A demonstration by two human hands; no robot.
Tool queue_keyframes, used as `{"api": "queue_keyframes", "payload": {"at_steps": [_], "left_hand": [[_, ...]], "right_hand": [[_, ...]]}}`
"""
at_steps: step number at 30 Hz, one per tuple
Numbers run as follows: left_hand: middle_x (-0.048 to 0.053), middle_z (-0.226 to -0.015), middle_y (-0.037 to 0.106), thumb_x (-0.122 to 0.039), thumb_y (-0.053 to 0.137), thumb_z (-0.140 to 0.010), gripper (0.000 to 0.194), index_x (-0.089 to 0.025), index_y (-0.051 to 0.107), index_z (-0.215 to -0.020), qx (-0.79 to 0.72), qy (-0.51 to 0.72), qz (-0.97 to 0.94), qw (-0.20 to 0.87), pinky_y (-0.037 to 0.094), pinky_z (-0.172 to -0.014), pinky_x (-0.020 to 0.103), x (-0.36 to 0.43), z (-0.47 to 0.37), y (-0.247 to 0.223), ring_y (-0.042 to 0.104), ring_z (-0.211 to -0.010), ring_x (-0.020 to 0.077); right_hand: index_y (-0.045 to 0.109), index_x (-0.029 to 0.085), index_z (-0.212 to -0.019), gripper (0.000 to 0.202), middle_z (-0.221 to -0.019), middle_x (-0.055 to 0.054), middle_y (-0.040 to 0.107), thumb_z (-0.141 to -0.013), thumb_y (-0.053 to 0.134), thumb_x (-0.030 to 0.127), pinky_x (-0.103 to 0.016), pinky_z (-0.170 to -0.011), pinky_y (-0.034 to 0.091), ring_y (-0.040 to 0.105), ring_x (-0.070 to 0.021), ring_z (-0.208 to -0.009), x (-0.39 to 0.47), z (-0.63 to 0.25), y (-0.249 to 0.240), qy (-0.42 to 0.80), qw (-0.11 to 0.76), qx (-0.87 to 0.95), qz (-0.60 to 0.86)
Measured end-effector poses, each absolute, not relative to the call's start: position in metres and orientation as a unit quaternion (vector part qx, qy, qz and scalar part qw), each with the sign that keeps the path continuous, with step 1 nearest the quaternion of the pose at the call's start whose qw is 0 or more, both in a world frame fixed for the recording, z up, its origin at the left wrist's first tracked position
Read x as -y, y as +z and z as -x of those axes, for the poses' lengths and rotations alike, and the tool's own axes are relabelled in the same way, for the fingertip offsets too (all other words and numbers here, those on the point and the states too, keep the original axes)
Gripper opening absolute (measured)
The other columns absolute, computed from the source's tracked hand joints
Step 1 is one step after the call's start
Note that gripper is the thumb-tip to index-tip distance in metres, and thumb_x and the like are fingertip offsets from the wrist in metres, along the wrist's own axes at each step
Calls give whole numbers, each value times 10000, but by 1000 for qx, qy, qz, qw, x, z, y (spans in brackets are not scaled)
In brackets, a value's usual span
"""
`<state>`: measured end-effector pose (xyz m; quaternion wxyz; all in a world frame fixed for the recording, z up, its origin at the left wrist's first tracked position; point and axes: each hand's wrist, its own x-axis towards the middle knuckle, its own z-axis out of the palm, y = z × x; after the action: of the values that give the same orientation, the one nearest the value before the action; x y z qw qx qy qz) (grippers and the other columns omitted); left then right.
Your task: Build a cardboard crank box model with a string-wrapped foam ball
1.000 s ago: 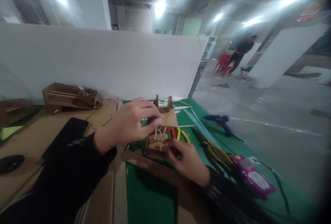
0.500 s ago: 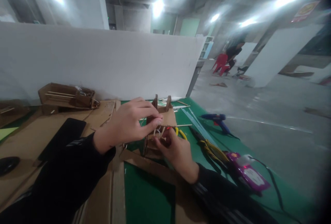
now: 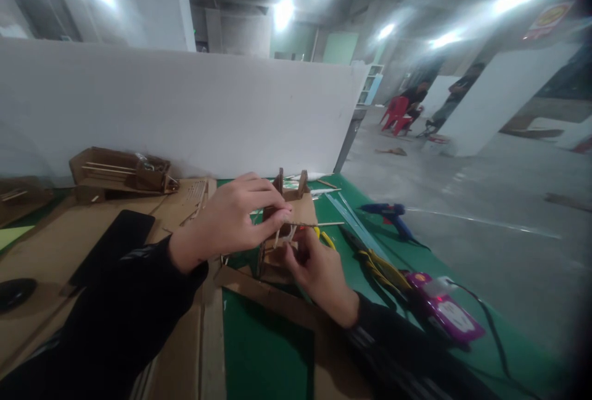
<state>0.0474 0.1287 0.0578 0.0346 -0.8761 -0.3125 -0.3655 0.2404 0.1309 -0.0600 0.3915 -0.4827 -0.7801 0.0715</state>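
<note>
A small brown cardboard model [image 3: 304, 208] stands in front of me, with two upright cardboard posts at its far end. My left hand [image 3: 234, 214] reaches over from the left, its thumb and fingertips pinching the model's upper panel. A thin wooden stick [image 3: 332, 224] juts out to the right from under that panel. My right hand [image 3: 324, 272] is at the model's near right side, fingers curled in beside short thin sticks; what its fingertips hold is hidden. Just behind it shows a yellow loop-shaped handle [image 3: 328, 239].
To the right lie yellow-handled pliers [image 3: 382, 270], a blue glue gun [image 3: 388, 215], clear glue sticks [image 3: 356, 218] and a purple power strip [image 3: 444, 310]. A cardboard box [image 3: 120, 170], black phone-like slab [image 3: 113, 246] and mouse [image 3: 17, 295] sit left. People are in the far background.
My right hand has shifted slightly right, away from the model's inside, with its fingers more curled. My left hand stays put on the panel. In the background, one person has sat down and another appears.
</note>
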Motion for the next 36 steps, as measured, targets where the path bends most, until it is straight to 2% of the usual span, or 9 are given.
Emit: {"api": "queue_keyframes", "payload": {"at_steps": [3,12,19,24,28,31,36], "left_hand": [[41,-894,718,-248,554,-908,158,-182,690,-861,314,-365,876,35,477,-822,338,-129,-47,58,604,-882,186],[38,-882,715,-248,553,-907,154,-189,680,-843,308,-371,875,34,478,-818,339,-130,-48,57,606,-874,185],[35,-879,716,-239,554,-909,159,-181,684,-838,312,-369,875,34,470,-819,332,-130,-48,58,599,-866,181],[34,-882,719,-232,564,-899,146,-184,686,-835,310,-372,874,33,476,-819,335,-130,-48,57,601,-866,183],[33,-886,719,-221,567,-899,141,-176,688,-842,309,-373,874,34,474,-827,334,-130,-48,57,597,-868,180],[34,-886,718,-212,569,-897,135,-172,688,-847,305,-374,875,33,473,-825,332,-130,-49,56,597,-868,178],[39,-885,717,-220,576,-894,133,-170,691,-849,306,-373,875,37,473,-817,335,-131,-48,57,601,-871,183]], "right_hand": [[517,195,-951,183,-568,40,553,-879,556,358,-225,-449,318,497,-130,-446,-130,-240,-58,115,387,784,471],[507,211,-749,205,-579,40,521,-870,577,361,-223,-452,300,437,-110,-491,-138,-238,-62,233,408,770,432],[590,175,-807,257,-605,29,530,-908,523,402,-213,-463,346,443,-111,-520,-140,-240,-59,332,407,748,405],[655,160,-901,263,-742,-11,629,-934,502,372,-229,-572,401,521,-133,-635,-137,-246,-55,342,398,753,397],[628,159,-936,235,-667,13,556,-931,522,369,-232,-539,355,450,-120,-583,-136,-251,-59,331,407,748,406],[573,163,-905,234,-651,26,506,-928,533,393,-230,-517,338,425,-117,-571,-136,-255,-65,331,419,737,414],[582,165,-809,266,-661,5,562,-922,542,402,-226,-514,356,457,-115,-567,-134,-259,-64,349,390,757,392]]}}
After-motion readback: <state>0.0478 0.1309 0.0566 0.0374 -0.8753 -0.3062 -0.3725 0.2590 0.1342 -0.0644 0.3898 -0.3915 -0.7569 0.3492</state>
